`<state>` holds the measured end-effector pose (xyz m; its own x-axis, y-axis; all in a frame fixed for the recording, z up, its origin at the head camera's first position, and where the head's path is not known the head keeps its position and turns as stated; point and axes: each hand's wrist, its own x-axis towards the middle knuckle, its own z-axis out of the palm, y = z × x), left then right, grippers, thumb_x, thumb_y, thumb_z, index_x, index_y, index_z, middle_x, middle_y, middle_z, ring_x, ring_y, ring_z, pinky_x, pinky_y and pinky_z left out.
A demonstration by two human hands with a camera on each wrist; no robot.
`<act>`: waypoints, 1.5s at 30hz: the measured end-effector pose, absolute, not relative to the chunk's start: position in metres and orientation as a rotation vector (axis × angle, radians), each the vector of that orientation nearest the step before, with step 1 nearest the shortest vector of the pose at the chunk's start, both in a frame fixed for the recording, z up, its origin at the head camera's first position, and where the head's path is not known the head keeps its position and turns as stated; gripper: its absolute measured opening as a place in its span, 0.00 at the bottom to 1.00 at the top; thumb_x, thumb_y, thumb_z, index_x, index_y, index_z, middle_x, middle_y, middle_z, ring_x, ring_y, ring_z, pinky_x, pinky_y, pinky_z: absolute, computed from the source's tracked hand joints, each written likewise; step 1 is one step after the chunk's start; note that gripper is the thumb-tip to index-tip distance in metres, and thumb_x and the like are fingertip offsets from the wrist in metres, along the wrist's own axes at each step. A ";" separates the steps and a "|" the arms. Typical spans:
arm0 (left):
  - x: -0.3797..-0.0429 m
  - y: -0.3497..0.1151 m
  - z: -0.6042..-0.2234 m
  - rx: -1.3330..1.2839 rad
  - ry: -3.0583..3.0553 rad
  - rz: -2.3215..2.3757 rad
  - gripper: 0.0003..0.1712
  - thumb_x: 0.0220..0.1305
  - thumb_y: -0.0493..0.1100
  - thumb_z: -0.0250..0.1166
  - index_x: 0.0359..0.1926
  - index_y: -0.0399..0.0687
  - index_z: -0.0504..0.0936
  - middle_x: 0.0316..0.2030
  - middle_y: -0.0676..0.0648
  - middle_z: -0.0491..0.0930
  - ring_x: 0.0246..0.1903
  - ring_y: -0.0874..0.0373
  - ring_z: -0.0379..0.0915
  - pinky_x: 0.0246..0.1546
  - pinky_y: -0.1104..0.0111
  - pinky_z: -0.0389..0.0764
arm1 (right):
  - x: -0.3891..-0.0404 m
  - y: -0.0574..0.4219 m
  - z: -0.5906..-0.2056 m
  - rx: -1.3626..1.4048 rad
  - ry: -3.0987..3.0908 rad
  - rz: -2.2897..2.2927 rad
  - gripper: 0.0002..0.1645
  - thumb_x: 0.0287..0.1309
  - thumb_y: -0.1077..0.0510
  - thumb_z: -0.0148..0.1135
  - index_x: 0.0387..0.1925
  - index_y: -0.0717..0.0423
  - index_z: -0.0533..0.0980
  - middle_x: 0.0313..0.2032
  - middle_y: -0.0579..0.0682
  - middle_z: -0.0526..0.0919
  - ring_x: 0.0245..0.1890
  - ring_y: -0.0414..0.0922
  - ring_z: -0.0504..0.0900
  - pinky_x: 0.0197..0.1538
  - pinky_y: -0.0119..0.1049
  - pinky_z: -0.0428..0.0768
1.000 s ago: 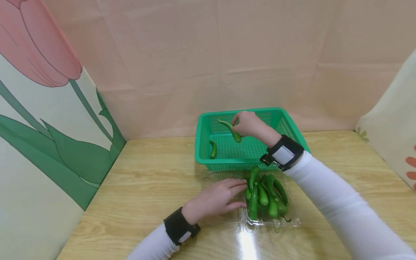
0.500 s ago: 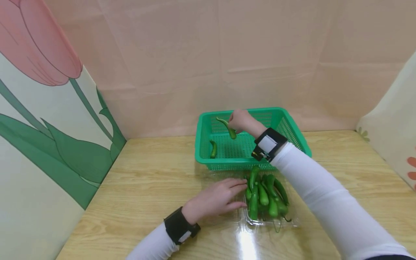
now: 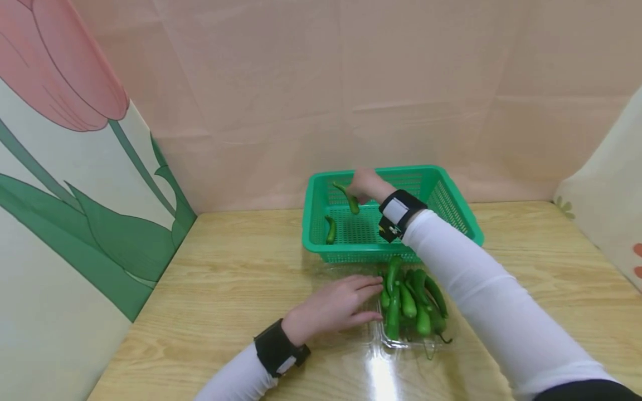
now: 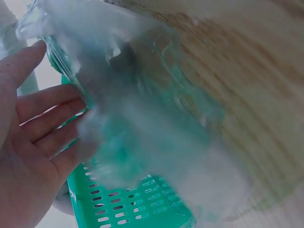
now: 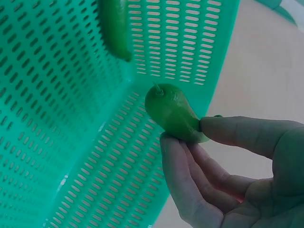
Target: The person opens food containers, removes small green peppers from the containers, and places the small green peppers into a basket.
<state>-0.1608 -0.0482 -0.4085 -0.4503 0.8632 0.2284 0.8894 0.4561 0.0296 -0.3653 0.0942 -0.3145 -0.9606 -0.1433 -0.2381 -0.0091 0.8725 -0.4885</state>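
My right hand holds a green chili pepper over the left part of a green plastic basket. In the right wrist view, thumb and fingertips pinch this pepper near one end. Another green pepper lies on the basket floor at the left. My left hand has its fingers extended, with the tips at the left edge of a clear plastic container. Several green peppers are piled in that container. The left wrist view shows blurred clear plastic beside the fingers.
The wooden table bears the basket, with the container directly in front of it. A pinkish cloth backdrop hangs behind. To the left stands a panel with a printed tulip, and a pale printed cloth is at the right.
My right hand has shifted left and slightly down inside the basket's outline, carrying the pepper with it. The left hand and the pile of peppers stay in place.
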 end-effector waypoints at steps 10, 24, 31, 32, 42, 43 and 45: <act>-0.158 -0.047 -0.407 -1.544 -2.535 -0.238 0.34 0.66 0.63 0.52 0.62 0.43 0.72 0.64 0.45 0.69 0.63 0.57 0.66 0.67 0.73 0.63 | -0.372 0.092 -0.330 -0.030 2.708 -0.634 0.13 0.37 0.67 0.71 0.32 0.66 0.81 0.33 0.57 0.83 0.24 0.43 0.82 0.30 0.31 0.85; -0.159 -0.047 -0.410 -1.539 -2.508 -0.220 0.34 0.67 0.63 0.52 0.61 0.43 0.72 0.64 0.45 0.70 0.63 0.57 0.67 0.67 0.74 0.63 | -0.373 0.082 -0.346 0.004 2.539 -0.705 0.14 0.51 0.68 0.61 0.42 0.68 0.78 0.42 0.61 0.82 0.36 0.47 0.86 0.43 0.34 0.86; -0.160 -0.047 -0.409 -1.534 -2.516 -0.210 0.35 0.66 0.64 0.52 0.61 0.43 0.73 0.63 0.45 0.70 0.63 0.57 0.67 0.67 0.74 0.62 | -0.381 0.082 -0.364 0.008 2.461 -0.739 0.18 0.58 0.63 0.58 0.50 0.66 0.75 0.46 0.61 0.81 0.42 0.50 0.84 0.46 0.37 0.85; -0.160 -0.047 -0.409 -1.535 -2.518 -0.210 0.35 0.66 0.64 0.52 0.61 0.43 0.73 0.63 0.45 0.70 0.63 0.57 0.67 0.67 0.74 0.62 | -0.382 0.082 -0.367 0.013 2.455 -0.724 0.18 0.58 0.62 0.58 0.50 0.66 0.75 0.46 0.61 0.81 0.42 0.50 0.84 0.46 0.37 0.85; -0.160 -0.046 -0.408 -1.533 -2.541 -0.225 0.35 0.66 0.64 0.52 0.62 0.43 0.72 0.64 0.45 0.70 0.63 0.57 0.66 0.68 0.74 0.62 | -0.389 0.087 -0.376 0.068 2.362 -0.762 0.22 0.58 0.61 0.60 0.54 0.65 0.73 0.42 0.61 0.83 0.39 0.50 0.84 0.45 0.36 0.85; -0.160 -0.046 -0.409 -1.534 -2.538 -0.225 0.35 0.66 0.64 0.52 0.61 0.43 0.72 0.64 0.45 0.70 0.63 0.57 0.66 0.68 0.74 0.62 | -0.389 0.087 -0.377 0.068 2.349 -0.765 0.23 0.58 0.61 0.60 0.55 0.64 0.72 0.43 0.61 0.83 0.39 0.50 0.84 0.46 0.36 0.85; -0.160 -0.046 -0.409 -1.534 -2.531 -0.224 0.35 0.66 0.64 0.53 0.61 0.43 0.72 0.64 0.45 0.70 0.63 0.57 0.66 0.68 0.74 0.62 | -0.388 0.088 -0.377 0.066 2.323 -0.768 0.25 0.59 0.61 0.59 0.58 0.64 0.70 0.46 0.63 0.82 0.41 0.51 0.84 0.47 0.37 0.85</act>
